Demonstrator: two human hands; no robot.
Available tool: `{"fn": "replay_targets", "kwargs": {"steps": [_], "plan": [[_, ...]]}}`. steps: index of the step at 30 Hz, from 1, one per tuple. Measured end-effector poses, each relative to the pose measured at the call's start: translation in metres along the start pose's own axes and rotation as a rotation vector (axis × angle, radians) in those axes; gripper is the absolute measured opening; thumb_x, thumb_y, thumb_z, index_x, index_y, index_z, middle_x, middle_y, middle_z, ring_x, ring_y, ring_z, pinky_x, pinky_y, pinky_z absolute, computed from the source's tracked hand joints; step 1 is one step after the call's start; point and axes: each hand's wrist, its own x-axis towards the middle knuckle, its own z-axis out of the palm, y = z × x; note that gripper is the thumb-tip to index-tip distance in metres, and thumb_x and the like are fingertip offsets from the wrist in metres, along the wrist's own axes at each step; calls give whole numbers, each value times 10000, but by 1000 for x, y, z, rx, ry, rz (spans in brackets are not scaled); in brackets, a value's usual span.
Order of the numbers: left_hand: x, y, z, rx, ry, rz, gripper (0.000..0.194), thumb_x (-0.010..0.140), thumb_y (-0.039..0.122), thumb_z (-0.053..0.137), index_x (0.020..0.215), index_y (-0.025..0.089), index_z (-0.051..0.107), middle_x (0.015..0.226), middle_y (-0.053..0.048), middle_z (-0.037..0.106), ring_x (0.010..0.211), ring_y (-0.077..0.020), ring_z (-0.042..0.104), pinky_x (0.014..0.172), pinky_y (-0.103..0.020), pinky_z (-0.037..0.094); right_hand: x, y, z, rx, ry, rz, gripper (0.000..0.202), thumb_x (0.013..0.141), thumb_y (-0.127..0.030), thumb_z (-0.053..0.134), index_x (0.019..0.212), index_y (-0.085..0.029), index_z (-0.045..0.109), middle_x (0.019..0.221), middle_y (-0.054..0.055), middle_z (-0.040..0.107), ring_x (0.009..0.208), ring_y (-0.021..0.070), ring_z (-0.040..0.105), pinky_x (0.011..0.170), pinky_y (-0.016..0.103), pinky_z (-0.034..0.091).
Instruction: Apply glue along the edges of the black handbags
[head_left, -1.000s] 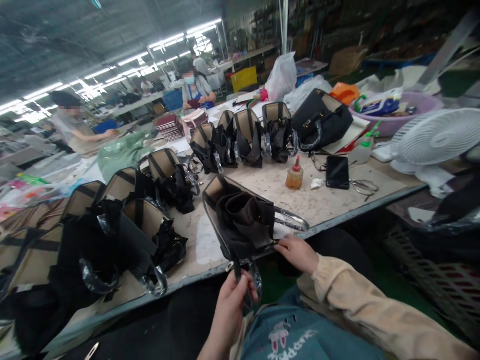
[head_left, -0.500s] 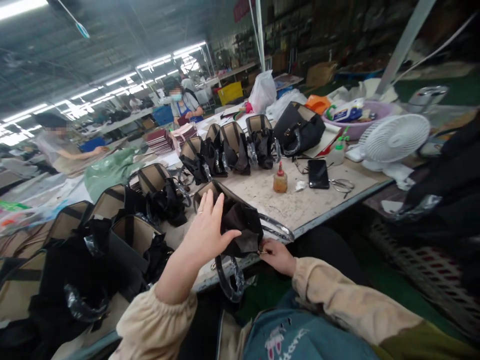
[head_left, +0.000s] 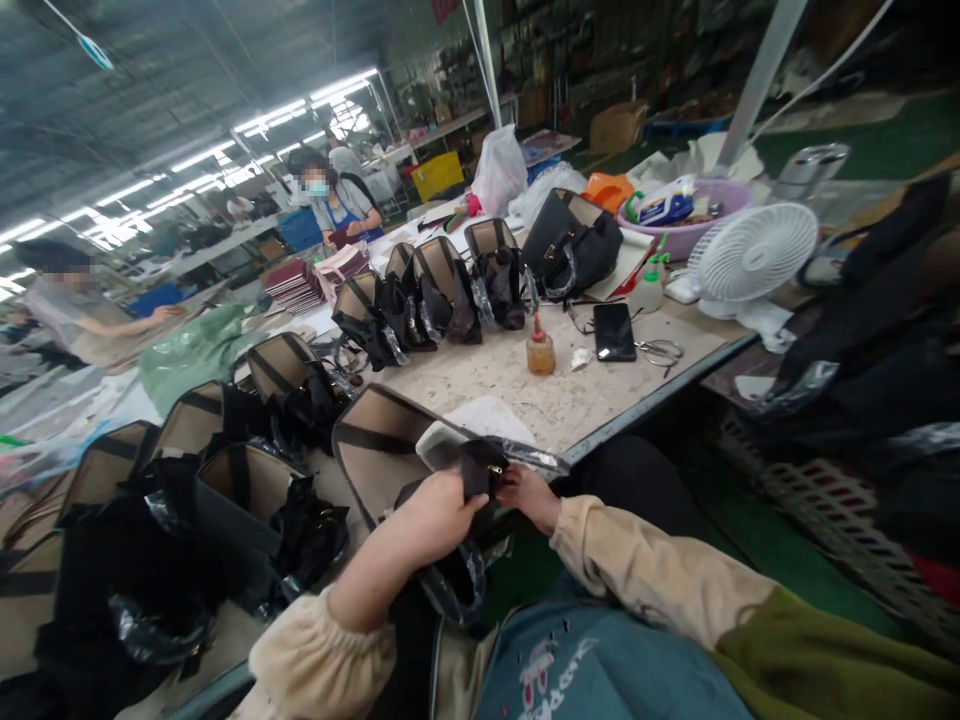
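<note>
A black bag with a tan inside (head_left: 390, 425) lies at the table's front edge, its open side facing up and left. My left hand (head_left: 439, 510) is closed on the bag's black fabric, fingers partly hidden. My right hand (head_left: 529, 495) pinches the same fabric beside a small gold-coloured metal piece (head_left: 495, 469). A pale flat flap (head_left: 442, 445) shows above my left hand. One plastic-wrapped handle (head_left: 457, 590) hangs below the table edge; another (head_left: 532, 457) points right, above my right hand.
Several similar bags (head_left: 442, 285) stand behind and to the left. A glue bottle (head_left: 540, 353), a phone (head_left: 614, 332), scissors (head_left: 660, 352) and a white fan (head_left: 754, 255) are on the right. Two people (head_left: 341, 205) work at tables farther back.
My left hand has come down from above the bag and closed on its fabric beside my right hand. The black fabric is pulled toward me, showing more of the tan inside.
</note>
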Motion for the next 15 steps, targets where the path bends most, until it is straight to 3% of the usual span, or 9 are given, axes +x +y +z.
{"fn": "replay_targets", "kwargs": {"steps": [4,6,8,11,15], "plan": [[-37,-19,3,-1054,309,-153,264,775,337,674,966,164,734,980,-102,748,882,-266,697,855,-381,520,1,-17,11,41,-28,-73,337,605,-458,747,720,-186,585,680,-14,575,715,168,567,704,322,467],[-48,-26,0,-1425,536,-184,264,697,300,749,930,176,742,904,-73,757,829,-246,706,845,-370,532,0,-31,18,54,-44,-136,350,609,-463,761,732,-192,578,747,-14,583,780,166,564,764,318,458],[-52,-27,-4,-1632,736,-166,240,634,227,769,867,174,746,827,-53,755,814,-237,707,846,-361,538,-1,-48,25,74,-90,-187,363,648,-485,743,794,-204,565,824,-11,602,833,166,570,804,314,455],[-49,-19,-5,-1787,858,-125,156,617,196,710,765,157,735,743,-47,742,796,-242,706,830,-371,550,-8,-78,33,76,-150,-295,406,732,-496,697,982,-225,528,965,9,630,919,180,587,863,336,461],[-34,-12,17,-1815,1062,-181,116,647,236,644,709,160,707,710,-28,726,719,-190,689,800,-330,553,-27,-113,36,-102,-194,-510,545,817,-504,636,1246,-213,470,1236,70,573,1166,222,522,1030,386,396]]}}
